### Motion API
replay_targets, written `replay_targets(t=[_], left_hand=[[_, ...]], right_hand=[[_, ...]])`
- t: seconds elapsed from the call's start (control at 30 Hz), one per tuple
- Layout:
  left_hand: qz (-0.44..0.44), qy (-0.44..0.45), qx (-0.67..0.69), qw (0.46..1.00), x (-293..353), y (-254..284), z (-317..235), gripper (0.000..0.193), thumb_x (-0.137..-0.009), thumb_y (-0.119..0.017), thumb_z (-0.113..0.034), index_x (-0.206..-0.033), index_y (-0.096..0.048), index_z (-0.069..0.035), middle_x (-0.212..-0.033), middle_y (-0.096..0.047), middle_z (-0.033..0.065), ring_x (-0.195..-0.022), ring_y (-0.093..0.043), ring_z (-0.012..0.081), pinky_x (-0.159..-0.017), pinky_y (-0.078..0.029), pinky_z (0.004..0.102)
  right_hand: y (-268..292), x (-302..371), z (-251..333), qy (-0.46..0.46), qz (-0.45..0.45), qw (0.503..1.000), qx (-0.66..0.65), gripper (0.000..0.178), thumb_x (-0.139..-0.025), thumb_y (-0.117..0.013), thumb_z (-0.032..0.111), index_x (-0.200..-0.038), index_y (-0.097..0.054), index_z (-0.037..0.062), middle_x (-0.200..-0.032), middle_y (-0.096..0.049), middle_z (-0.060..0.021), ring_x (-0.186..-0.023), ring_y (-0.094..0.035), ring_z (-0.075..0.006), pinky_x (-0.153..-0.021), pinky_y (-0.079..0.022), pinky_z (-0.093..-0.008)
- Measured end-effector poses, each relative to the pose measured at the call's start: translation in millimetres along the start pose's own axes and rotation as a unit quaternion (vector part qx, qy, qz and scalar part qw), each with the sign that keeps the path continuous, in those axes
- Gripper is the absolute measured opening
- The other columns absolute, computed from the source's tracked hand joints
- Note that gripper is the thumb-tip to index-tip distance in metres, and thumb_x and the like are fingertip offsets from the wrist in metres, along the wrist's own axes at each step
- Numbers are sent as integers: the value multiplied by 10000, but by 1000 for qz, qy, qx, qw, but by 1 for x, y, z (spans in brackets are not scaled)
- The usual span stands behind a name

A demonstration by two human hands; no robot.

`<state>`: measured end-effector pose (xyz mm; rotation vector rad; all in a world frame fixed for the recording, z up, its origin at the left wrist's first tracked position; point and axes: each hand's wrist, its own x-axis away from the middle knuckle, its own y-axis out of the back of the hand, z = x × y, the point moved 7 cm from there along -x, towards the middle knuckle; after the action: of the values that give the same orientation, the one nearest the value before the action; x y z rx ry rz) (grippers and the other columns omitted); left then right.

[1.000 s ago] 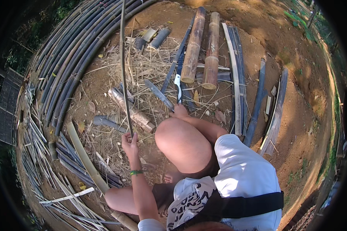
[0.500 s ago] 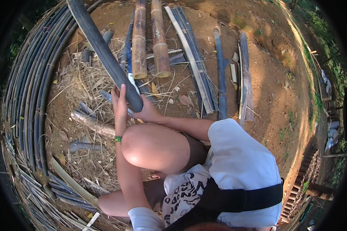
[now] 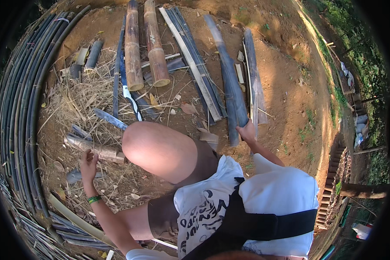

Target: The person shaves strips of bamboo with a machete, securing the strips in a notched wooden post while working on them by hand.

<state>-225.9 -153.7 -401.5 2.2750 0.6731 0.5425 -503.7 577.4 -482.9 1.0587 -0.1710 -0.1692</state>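
Note:
On the right, my right hand (image 3: pixel 246 131) grips the near end of a dark split bamboo length (image 3: pixel 233 89), which lies among other strips on the dirt. My left hand (image 3: pixel 89 164) is empty, its fingers loosely bent and apart, beside a short brown bamboo log (image 3: pixel 100 149). Past my raised knee lies a saw with a white and black handle (image 3: pixel 132 103). A flat blade (image 3: pixel 109 118) points out from beside the knee; whatever it joins is hidden.
Two thick brown bamboo poles (image 3: pixel 134 47) lie ahead, with pale and dark split strips (image 3: pixel 190 65) to their right. Long green poles (image 3: pixel 19 104) are stacked along the left. Dry shavings (image 3: pixel 80 97) litter the ground. Short dark bamboo pieces (image 3: pixel 93 55) lie at the far left.
The dark bamboo length, held in both hands at the left before, is now lowered at the right in my right hand. My left hand has let go and moved left toward the brown log.

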Motion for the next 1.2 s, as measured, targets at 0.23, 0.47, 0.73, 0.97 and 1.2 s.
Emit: replay_targets(t=[0.23,0.47,0.73,0.97,1.2], left_hand=[[-41,37,-5,998,26,6,59,462,-977,-669,-297,-1323,-583,-3,-1156,-691,186,-1044,-669,247,-880,-518,370],[-50,34,-11,998,26,4,69,463,-974,-672,-295,-1330,-584,-14,-1113,-704,177,-1026,-668,253,-887,-513,371],[-2,55,-5,998,26,-13,78,509,-966,-683,-326,-1331,-575,12,-1099,-707,166,-1020,-666,248,-881,-510,368],[-5,59,-34,998,32,-12,71,524,-953,-687,-349,-1330,-585,0,-1083,-715,170,-1011,-670,254,-866,-514,378],[-9,58,-32,998,33,-17,72,506,-935,-702,-322,-1321,-595,-13,-1036,-721,163,-933,-674,250,-819,-520,377]], right_hand=[[24,15,-77,-145,-47,987,54,745,-662,-820,317,-1243,-536,-52,-1086,-689,-298,-1046,-676,-439,-944,-522,-481],[30,-23,-116,-191,-29,972,133,954,-694,-838,399,-1422,-396,-31,-1353,-532,-318,-1276,-537,-437,-1029,-471,-494],[-72,-32,-57,87,98,984,120,885,-794,-818,356,-1474,-360,24,-1414,-429,-318,-1331,-464,-466,-1072,-450,-478],[-138,-2,-46,-154,147,968,135,857,-798,-833,403,-1418,-354,55,-1385,-475,-289,-1269,-530,-463,-1081,-450,-493],[-130,-38,-73,-152,130,949,244,840,-750,-870,275,-1362,-348,32,-1365,-485,-250,-1288,-522,-420,-1070,-467,-478]])
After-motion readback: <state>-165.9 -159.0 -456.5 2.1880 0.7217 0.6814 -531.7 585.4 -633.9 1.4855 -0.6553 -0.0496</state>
